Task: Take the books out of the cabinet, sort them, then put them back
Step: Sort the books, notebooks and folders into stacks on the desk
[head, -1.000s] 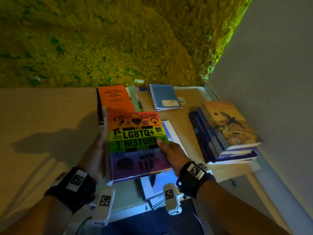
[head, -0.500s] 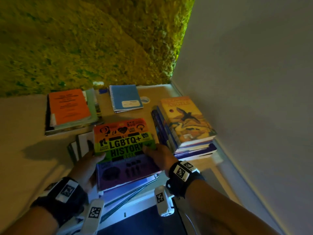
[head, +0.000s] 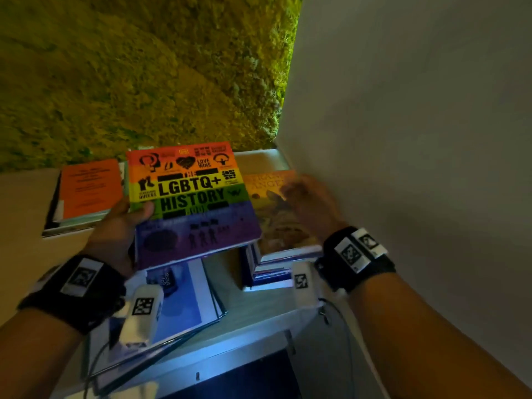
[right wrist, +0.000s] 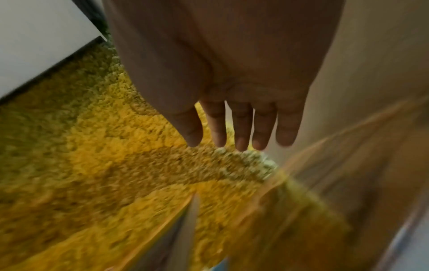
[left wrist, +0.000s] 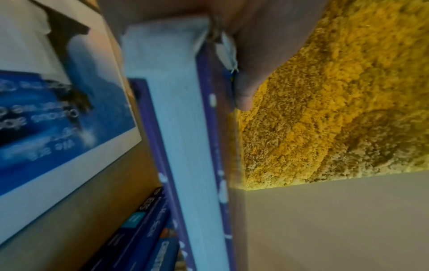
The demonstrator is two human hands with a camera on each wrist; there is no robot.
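Rainbow-striped history book (head: pixel 190 203), lifted in left hand over the cabinet top.

Left hand (head: pixel 115 234) grips the book at its lower left corner, thumb curled onto the cover, fingers under it; left wrist view shows the thumb (left wrist: pixel 243 91) lying along the cover's edge above the white page block (left wrist: pixel 183 128). Book is held clear above a blue-covered stack (head: pixel 184 295) lying on the cabinet top (head: pixel 253 309). Right hand (head: pixel 311 205) holds nothing, fingers (right wrist: pixel 241 128) straight and slightly spread, hovering over the orange bird-cover book (head: pixel 276 220) topping the right-hand pile; contact cannot be told, hand blurred. Orange-covered book (head: pixel 89 188) tops a stack at left. Moss-like green wall (head: pixel 144 76) behind; plain wall (head: pixel 417 125) at right.
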